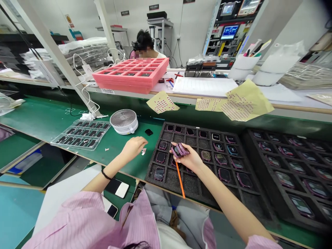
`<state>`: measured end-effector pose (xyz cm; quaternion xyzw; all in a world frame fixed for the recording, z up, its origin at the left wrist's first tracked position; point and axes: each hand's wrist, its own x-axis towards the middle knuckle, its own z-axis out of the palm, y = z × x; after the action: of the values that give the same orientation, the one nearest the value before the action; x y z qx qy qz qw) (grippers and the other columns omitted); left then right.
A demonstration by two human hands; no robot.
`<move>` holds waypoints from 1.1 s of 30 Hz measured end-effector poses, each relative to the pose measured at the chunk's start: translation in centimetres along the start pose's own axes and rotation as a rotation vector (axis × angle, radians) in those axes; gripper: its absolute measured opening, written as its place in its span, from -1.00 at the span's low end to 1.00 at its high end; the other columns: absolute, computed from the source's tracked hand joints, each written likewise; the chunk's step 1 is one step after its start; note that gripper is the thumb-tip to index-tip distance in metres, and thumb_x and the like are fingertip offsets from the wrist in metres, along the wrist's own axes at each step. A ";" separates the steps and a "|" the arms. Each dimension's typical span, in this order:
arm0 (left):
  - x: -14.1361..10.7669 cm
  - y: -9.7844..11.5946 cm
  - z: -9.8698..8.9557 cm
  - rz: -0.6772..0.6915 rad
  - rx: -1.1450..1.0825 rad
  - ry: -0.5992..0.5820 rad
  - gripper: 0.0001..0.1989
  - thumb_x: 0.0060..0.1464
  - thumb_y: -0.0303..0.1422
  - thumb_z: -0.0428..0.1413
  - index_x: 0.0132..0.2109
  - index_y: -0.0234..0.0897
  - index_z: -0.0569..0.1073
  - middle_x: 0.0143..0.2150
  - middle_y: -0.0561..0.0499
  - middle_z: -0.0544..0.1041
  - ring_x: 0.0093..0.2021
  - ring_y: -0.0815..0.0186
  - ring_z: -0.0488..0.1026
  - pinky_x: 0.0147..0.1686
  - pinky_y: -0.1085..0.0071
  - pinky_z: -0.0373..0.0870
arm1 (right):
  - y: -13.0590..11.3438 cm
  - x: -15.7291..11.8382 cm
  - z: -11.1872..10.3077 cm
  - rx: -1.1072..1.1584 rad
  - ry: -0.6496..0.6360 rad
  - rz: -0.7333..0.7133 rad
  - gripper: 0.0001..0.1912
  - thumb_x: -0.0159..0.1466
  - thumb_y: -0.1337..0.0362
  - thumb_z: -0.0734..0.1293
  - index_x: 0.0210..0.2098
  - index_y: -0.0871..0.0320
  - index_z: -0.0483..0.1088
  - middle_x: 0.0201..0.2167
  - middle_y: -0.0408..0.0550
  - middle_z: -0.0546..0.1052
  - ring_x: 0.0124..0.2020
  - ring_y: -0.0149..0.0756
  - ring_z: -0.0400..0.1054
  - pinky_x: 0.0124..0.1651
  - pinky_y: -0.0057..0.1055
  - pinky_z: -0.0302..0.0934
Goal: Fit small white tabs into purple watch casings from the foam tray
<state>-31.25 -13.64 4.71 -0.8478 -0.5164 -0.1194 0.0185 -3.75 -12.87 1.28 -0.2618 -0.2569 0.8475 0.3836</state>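
Pink smartwatch [180, 150]: I'm pinching it in my right hand [188, 159], orange stick [180, 180] alongside, over black foam tray [190, 185]. Left hand [133, 147] is sitting half-curled just beside small white scraps [143, 151] on green mat [124, 129].

The only camera rides on my head, facing forward and tipped down, so I look past my own pink sleeve [77, 221] from very close. My left hand [133, 147] and my right hand [185, 157] sit just below the middle of the view, the green bench [38, 117] spreads around them, and the far table [290, 107] and wall [186, 27] stand farther off.
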 end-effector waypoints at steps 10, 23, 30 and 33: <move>5.5 7.3 -0.5 0.698 -0.295 0.228 -0.77 0.27 -0.40 -0.08 -0.14 -0.30 0.47 -0.17 -0.10 0.57 -0.14 0.33 0.45 -0.18 0.41 0.31 | 0.4 0.0 0.1 -0.065 -0.177 0.075 -0.65 0.30 0.14 0.11 -0.33 0.24 0.41 -0.44 0.05 0.54 -0.56 -0.29 0.34 -0.53 -0.40 0.07; 7.3 7.1 -1.9 0.732 -0.484 -0.046 -0.75 0.25 -0.36 -0.04 -0.19 -0.30 0.52 -0.16 -0.16 0.54 -0.13 0.29 0.45 -0.11 0.40 0.36 | 0.1 -0.2 -0.3 -0.106 -0.314 0.129 -0.61 0.33 0.10 0.06 -0.27 0.26 0.36 -0.43 0.08 0.52 -0.58 -0.28 0.35 -0.58 -0.43 0.05; 8.0 7.4 -2.4 0.668 -0.798 -0.211 -0.80 0.17 -0.33 0.08 -0.23 -0.35 0.56 -0.19 -0.18 0.51 -0.18 0.32 0.47 -0.15 0.44 0.40 | 0.1 -0.5 -0.5 -0.172 -0.429 0.197 -0.59 0.31 0.04 0.09 -0.26 0.26 0.35 -0.39 0.10 0.53 -0.55 -0.29 0.38 -0.59 -0.46 0.05; 8.0 7.5 -2.4 0.645 -0.896 -0.198 -0.81 0.13 -0.32 0.13 -0.27 -0.34 0.58 -0.22 -0.17 0.51 -0.20 0.31 0.48 -0.16 0.43 0.42 | 0.0 -0.6 -0.4 -0.154 -0.482 0.179 -0.59 0.30 0.04 0.09 -0.25 0.25 0.34 -0.39 0.10 0.54 -0.58 -0.29 0.37 -0.60 -0.46 0.04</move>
<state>-21.59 -10.51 9.48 -0.8949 -0.1291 -0.2353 -0.3566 -3.13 -13.28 1.12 -0.1024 -0.3805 0.8939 0.2139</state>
